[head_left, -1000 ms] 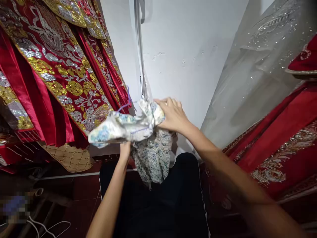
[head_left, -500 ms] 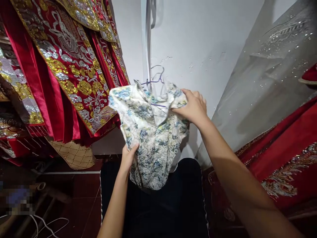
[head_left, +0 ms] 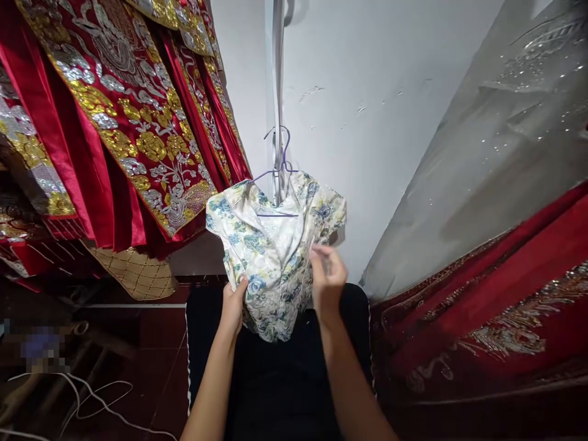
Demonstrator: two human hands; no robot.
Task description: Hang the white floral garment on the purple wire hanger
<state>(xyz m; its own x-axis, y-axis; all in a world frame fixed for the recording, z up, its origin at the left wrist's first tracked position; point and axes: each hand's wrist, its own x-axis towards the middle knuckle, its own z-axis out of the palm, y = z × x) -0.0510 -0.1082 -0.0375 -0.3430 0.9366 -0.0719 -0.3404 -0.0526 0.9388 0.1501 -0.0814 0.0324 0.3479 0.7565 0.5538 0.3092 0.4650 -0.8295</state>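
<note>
A floral dress or blouse (head_left: 257, 245), white with blue, green and yellow flowers, short sleeves and a wide collar, is on a thin purple wire hanger (head_left: 285, 147). The hanger's hook points up beside a pale vertical strip on the wall. My left hand (head_left: 234, 303) is closed on the garment's left side at waist height, thumb on the front. At the right of the garment's chest is my right hand (head_left: 329, 272), slightly blurred, with thumb and forefinger brought together and the other fingers curled. Whether fabric is between those fingertips is hidden.
Red costumes with gold and silver embroidery (head_left: 151, 147) hang at the left. A sheer sparkly cover (head_left: 441, 159) and a red beaded garment (head_left: 505, 306) hang at the right. White cable (head_left: 98, 401) lies at lower left. My dark-clothed lap (head_left: 280, 392) is below.
My right hand has let go of the right sleeve and moved down and inward to the chest. The shoulders now hang more evenly on the hanger. My left hand keeps its grip.
</note>
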